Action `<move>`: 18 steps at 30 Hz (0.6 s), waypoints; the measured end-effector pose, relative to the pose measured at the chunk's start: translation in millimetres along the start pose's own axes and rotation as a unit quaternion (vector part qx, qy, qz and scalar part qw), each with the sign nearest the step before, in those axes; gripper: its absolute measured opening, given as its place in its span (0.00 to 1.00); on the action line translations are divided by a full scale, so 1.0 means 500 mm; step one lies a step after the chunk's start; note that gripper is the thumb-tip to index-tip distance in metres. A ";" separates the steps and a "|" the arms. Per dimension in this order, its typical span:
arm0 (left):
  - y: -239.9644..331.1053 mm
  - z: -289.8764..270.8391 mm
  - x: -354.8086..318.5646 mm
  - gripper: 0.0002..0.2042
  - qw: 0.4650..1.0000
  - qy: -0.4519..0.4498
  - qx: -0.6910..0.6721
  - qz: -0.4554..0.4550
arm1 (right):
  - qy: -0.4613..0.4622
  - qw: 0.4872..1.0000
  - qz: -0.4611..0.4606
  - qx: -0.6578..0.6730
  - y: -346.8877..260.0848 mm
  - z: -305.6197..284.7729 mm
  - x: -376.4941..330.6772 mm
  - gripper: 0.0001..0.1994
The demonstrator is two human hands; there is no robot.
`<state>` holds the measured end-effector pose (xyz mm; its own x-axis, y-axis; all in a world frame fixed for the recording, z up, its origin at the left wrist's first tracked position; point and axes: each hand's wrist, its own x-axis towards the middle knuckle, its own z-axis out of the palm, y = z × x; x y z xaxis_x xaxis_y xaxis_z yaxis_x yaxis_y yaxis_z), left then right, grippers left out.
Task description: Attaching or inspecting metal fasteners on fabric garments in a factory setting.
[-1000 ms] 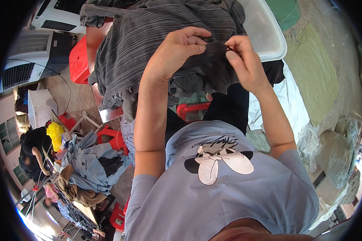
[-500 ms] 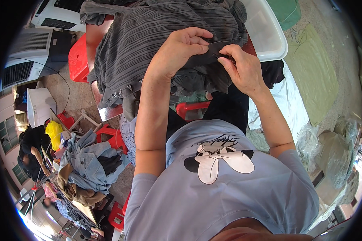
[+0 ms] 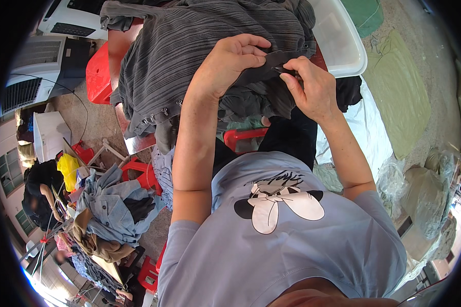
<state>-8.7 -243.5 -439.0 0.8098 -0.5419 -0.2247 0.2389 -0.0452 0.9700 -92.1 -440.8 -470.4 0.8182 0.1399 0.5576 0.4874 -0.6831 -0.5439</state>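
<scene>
A dark grey striped garment (image 3: pixel 189 61) lies heaped before me, with small metal fasteners along its near edge. My left hand (image 3: pixel 235 59) pinches a flat dark strip (image 3: pixel 261 75) of this cloth between thumb and fingers. Just right of it, my right hand (image 3: pixel 312 87) is closed, thumb against forefinger. A small dark tool with a thin pointed tip (image 3: pixel 277 68) juts from these fingers toward the strip; its kind cannot be made out, as the palm hides most of it.
Under the garment is a reddish table (image 3: pixel 123 46), with a white plastic bin (image 3: pixel 340 41) at its right. Red stools (image 3: pixel 98 77) stand left. Denim clothes (image 3: pixel 120 204) are piled lower left, near a person in black (image 3: pixel 41 184). Green sheeting (image 3: pixel 399 92) covers floor at right.
My right hand has shifted slightly right, away from the strip, and the tool's pointed tip now shows. My left hand keeps its hold with hardly any movement.
</scene>
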 end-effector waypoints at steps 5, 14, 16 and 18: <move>-0.005 -0.003 0.004 0.18 1.000 0.005 0.003 -0.002 | 0.003 0.997 -0.052 -0.053 0.003 0.008 0.002 0.12; -0.009 -0.003 0.005 0.18 1.000 0.005 -0.013 -0.002 | 0.037 0.996 -0.059 -0.059 0.009 0.021 -0.002 0.11; -0.009 -0.002 0.004 0.18 1.000 0.006 -0.015 -0.001 | 0.045 0.998 -0.018 -0.040 0.008 0.019 -0.005 0.11; -0.009 -0.002 0.004 0.18 1.000 0.006 -0.017 -0.003 | 0.030 0.999 -0.020 -0.032 0.006 0.016 -0.008 0.11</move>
<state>-7.3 -243.5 -443.9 0.8142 -0.5323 -0.2320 0.2617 -0.0202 0.9649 -91.7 -437.8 -479.2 0.7782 0.1257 0.6153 0.4966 -0.7229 -0.4804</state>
